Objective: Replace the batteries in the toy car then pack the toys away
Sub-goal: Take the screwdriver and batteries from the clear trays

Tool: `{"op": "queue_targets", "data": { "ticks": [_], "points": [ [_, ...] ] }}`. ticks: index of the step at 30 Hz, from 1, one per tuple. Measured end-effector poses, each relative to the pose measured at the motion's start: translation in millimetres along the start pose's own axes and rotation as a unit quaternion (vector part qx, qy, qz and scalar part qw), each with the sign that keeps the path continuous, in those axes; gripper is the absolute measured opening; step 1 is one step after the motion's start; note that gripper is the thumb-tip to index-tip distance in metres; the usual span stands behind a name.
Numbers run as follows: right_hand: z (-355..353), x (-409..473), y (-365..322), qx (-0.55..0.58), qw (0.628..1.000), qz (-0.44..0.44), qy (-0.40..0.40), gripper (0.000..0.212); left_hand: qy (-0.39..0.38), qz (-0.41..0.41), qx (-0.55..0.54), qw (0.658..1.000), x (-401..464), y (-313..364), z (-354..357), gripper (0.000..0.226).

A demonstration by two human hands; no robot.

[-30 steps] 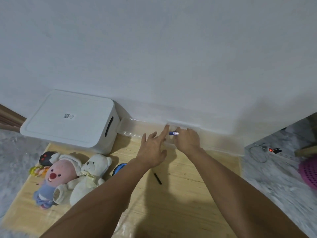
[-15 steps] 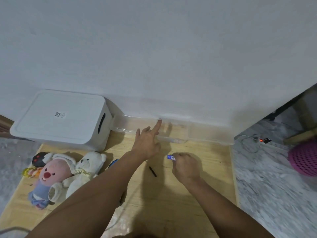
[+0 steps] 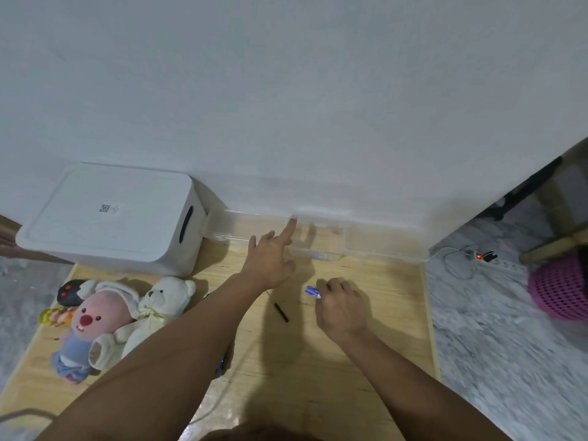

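Observation:
My right hand [image 3: 342, 305] hovers low over the wooden board [image 3: 366, 361] and pinches a small blue battery [image 3: 313, 291] at its fingertips. My left hand [image 3: 270, 259] reaches forward, its straight forefinger touching the rim of a clear plastic box [image 3: 381, 246] by the wall. The blue toy car [image 3: 222, 364] is almost wholly hidden under my left forearm. A small black stick [image 3: 281, 312] lies on the board between my hands. Plush toys lie at the left: a pink one [image 3: 92, 319], a white bear [image 3: 162, 303] and a black one [image 3: 70, 291].
A white lidded storage bin [image 3: 108, 218] stands at the back left against the wall. Marble floor lies to the right of the board, with a power strip [image 3: 486, 256], a white cable and a pink basket [image 3: 560, 288].
My right hand has drawn back from the clear box to the board, carrying the blue battery. My left hand has stayed at the box rim.

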State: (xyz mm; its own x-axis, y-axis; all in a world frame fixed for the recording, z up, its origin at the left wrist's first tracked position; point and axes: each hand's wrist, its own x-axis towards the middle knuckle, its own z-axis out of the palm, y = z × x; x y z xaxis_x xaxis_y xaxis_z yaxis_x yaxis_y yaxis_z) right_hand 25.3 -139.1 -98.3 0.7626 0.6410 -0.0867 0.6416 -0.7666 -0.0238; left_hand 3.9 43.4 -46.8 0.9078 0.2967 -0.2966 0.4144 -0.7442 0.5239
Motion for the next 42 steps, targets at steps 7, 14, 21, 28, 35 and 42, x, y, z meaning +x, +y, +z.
{"op": "queue_targets", "data": {
  "ticks": [7, 14, 21, 28, 35, 42],
  "points": [
    [-3.8, 6.6, 1.2, 0.022, 0.999, 0.008, 0.028, 0.027, -0.004, -0.002, 0.000, 1.000, -0.4, -0.6, -0.6, 0.090],
    [-32.6, 60.8, 6.0, 0.105, 0.992, -0.017, 0.066, 0.029, -0.006, -0.006, -0.002, 1.000, 0.3, 0.4, -0.2, 0.091],
    [-52.9, 109.8, 7.0, 0.105, 0.980, -0.029, -0.165, 0.039, -0.008, -0.006, 0.002, 1.000, 2.0, -1.8, 1.1, 0.093],
    [-43.9, 123.5, 5.2, 0.064, 0.966, -0.049, -0.248, 0.037, -0.010, -0.007, 0.021, 1.000, 0.0, -1.5, 1.2, 0.089],
    [-38.1, 123.9, 6.0, 0.091, 0.965, -0.051, -0.241, 0.045, -0.014, -0.009, 0.023, 1.000, -1.6, -0.9, 1.7, 0.089],
    [-33.4, 121.0, 14.9, 0.165, 0.966, -0.041, -0.195, 0.032, -0.017, -0.015, 0.021, 1.000, 0.3, -1.1, 2.8, 0.090]
  ]
}}
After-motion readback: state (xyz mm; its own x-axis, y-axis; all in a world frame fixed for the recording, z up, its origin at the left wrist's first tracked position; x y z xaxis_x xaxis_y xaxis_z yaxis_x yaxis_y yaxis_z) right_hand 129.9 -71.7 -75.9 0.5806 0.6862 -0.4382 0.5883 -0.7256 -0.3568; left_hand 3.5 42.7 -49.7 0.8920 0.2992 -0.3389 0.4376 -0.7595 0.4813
